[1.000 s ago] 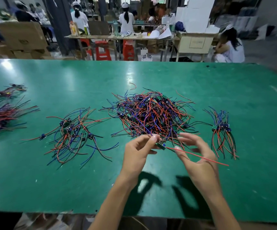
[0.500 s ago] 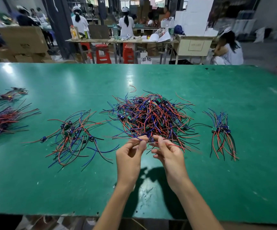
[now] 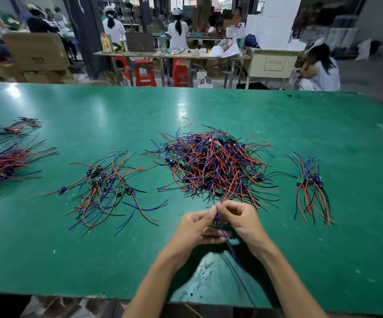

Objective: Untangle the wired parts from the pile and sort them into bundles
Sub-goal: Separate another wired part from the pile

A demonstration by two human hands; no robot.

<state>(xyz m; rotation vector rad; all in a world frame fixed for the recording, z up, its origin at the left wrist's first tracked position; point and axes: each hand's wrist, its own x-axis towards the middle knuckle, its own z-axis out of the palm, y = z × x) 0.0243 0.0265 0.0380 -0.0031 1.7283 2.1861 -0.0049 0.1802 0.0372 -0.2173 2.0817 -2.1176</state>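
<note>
Both grips, left hand [image 3: 194,228] and right hand [image 3: 243,222], were closed on one wired part [image 3: 218,222]. It was held near the surface's [image 3: 48,260] front edge, before the pile [image 3: 213,166].

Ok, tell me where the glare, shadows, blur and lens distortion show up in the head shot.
Head view: overhead light glares off the green table at its far middle and far left; the left hand and right hand throw dark shadows toward the near edge; the background workers and right margin are soft and smeared; the wide lens bows the table's edges; the central wire pile is sharp.
</note>
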